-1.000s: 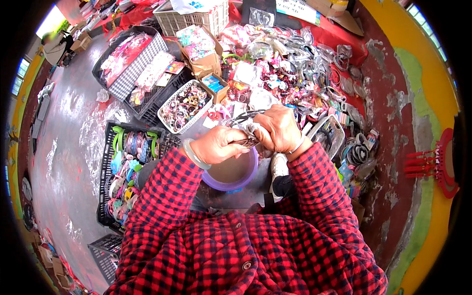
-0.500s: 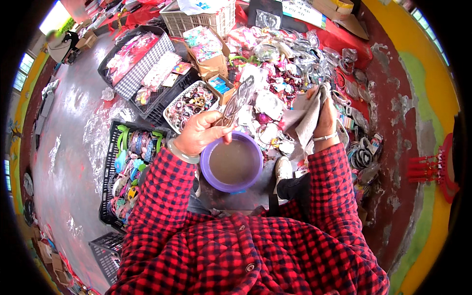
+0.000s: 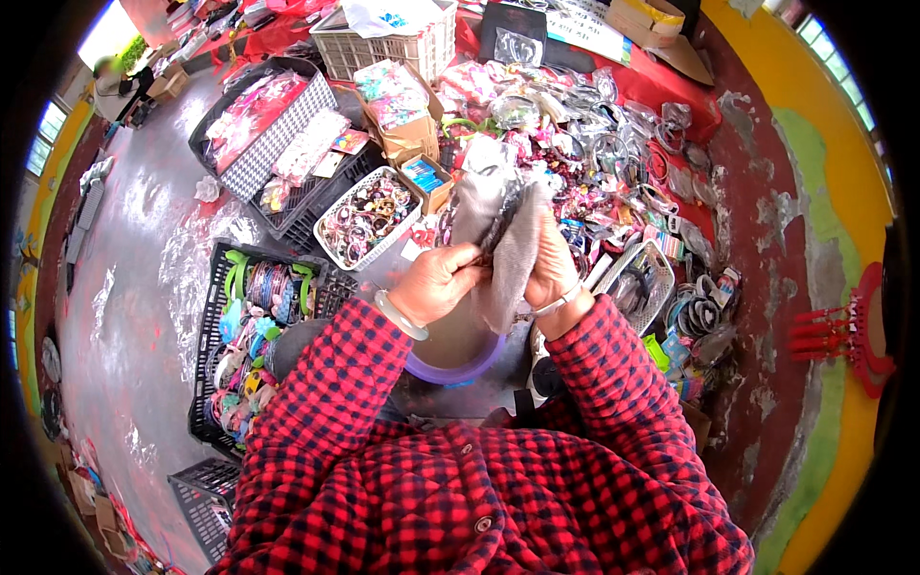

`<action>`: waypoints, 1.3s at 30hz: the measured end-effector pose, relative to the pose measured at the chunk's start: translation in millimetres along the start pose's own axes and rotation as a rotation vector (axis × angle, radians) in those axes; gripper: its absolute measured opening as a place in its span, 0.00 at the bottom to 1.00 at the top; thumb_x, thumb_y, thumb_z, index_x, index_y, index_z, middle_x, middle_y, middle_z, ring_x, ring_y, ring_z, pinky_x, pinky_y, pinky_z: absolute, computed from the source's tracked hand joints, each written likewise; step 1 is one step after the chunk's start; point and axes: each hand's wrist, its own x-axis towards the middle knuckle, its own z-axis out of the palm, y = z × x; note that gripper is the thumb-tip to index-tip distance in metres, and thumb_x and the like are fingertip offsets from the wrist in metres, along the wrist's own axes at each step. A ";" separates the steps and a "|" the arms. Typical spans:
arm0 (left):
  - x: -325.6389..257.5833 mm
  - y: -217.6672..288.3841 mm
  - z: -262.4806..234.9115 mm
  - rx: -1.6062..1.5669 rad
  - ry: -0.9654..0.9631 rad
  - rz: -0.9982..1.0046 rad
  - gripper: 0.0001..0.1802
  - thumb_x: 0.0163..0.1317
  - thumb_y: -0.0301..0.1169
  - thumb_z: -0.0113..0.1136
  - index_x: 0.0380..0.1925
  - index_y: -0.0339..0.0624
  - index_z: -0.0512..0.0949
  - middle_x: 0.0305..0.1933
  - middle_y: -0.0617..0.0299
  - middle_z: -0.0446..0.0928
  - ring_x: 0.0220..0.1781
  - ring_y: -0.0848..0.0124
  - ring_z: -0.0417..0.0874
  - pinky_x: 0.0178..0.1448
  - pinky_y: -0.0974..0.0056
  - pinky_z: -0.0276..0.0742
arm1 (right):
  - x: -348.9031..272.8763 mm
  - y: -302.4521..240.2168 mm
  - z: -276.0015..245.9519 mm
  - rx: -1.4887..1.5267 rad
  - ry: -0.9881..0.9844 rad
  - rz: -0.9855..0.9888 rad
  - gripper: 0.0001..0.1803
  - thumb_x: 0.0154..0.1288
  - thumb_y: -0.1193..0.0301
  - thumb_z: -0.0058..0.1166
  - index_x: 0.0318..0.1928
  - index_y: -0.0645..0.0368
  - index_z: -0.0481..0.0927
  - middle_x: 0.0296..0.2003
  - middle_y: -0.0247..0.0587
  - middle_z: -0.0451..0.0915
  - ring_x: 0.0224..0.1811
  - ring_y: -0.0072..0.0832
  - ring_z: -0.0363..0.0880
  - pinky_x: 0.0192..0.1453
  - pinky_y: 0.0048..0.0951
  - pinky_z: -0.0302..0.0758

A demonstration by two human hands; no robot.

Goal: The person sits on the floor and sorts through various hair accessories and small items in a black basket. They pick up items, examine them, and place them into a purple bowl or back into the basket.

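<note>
My left hand (image 3: 436, 284) is closed, thumb and fingers pinching the lower end of a dark glossy bundle (image 3: 498, 218) that looks like thin hair bands. Most of this bundle is hidden in the folds of a grey cloth (image 3: 516, 259). On the other side, my right hand (image 3: 553, 266) grips the cloth and presses it round the bundle. Both hands are close together above a purple basin (image 3: 460, 372) of cloudy water, covering its far part.
A white basket of hair ties (image 3: 369, 218) stands ahead on the left, beside a small box of blue packets (image 3: 425, 176). A black crate of headbands (image 3: 216, 374) is at my left. Packaged accessories (image 3: 613, 144) lie heaped ahead; a white basket (image 3: 642, 287) is on the right.
My right hand has brought the grey cloth leftward onto the glossy bundle. My left hand has moved right and slightly down with the bundle, and the white basket at right has come into sight.
</note>
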 end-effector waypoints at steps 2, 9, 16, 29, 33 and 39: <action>-0.6 -3.8 4.2 0.047 -0.009 0.015 0.08 0.53 0.23 0.53 0.35 0.36 0.74 0.28 0.52 0.75 0.30 0.63 0.78 0.34 0.65 0.72 | 3.0 3.8 -10.4 -0.062 0.128 -0.001 0.20 0.59 0.61 0.51 0.47 0.59 0.70 0.41 0.44 0.75 0.42 0.36 0.75 0.50 0.38 0.72; 4.4 0.7 4.4 0.265 0.003 0.187 0.09 0.52 0.28 0.57 0.34 0.39 0.75 0.28 0.55 0.76 0.32 0.57 0.76 0.38 0.60 0.70 | 4.4 -9.1 -8.0 0.017 0.062 0.098 0.17 0.63 0.57 0.45 0.40 0.59 0.72 0.33 0.52 0.77 0.32 0.41 0.77 0.39 0.43 0.76; 2.7 -10.5 2.4 0.424 -0.034 0.372 0.07 0.51 0.29 0.58 0.30 0.41 0.75 0.26 0.59 0.75 0.30 0.59 0.74 0.39 0.59 0.66 | 13.1 -21.5 -35.1 0.067 0.074 0.056 0.14 0.64 0.59 0.44 0.36 0.56 0.74 0.25 0.39 0.76 0.27 0.32 0.77 0.32 0.37 0.76; 1.1 -10.4 2.5 0.328 -0.137 0.392 0.06 0.50 0.26 0.58 0.28 0.37 0.76 0.25 0.57 0.75 0.31 0.59 0.75 0.38 0.59 0.69 | 14.3 -33.9 -45.1 0.038 0.164 -0.022 0.15 0.65 0.60 0.40 0.39 0.59 0.73 0.28 0.40 0.77 0.27 0.31 0.76 0.31 0.33 0.76; 0.0 -6.3 5.9 0.227 0.005 0.261 0.05 0.52 0.25 0.57 0.29 0.36 0.75 0.24 0.55 0.74 0.27 0.60 0.75 0.33 0.62 0.69 | 13.7 -26.2 -18.3 0.033 0.233 0.038 0.16 0.65 0.59 0.40 0.40 0.58 0.73 0.29 0.41 0.77 0.27 0.32 0.76 0.32 0.32 0.76; -2.4 -4.1 9.2 0.109 0.232 0.036 0.04 0.54 0.24 0.53 0.29 0.34 0.75 0.20 0.52 0.72 0.21 0.66 0.74 0.27 0.65 0.69 | 5.5 14.5 -16.9 -0.025 0.149 0.037 0.19 0.60 0.59 0.49 0.45 0.60 0.71 0.40 0.45 0.76 0.44 0.35 0.73 0.52 0.37 0.69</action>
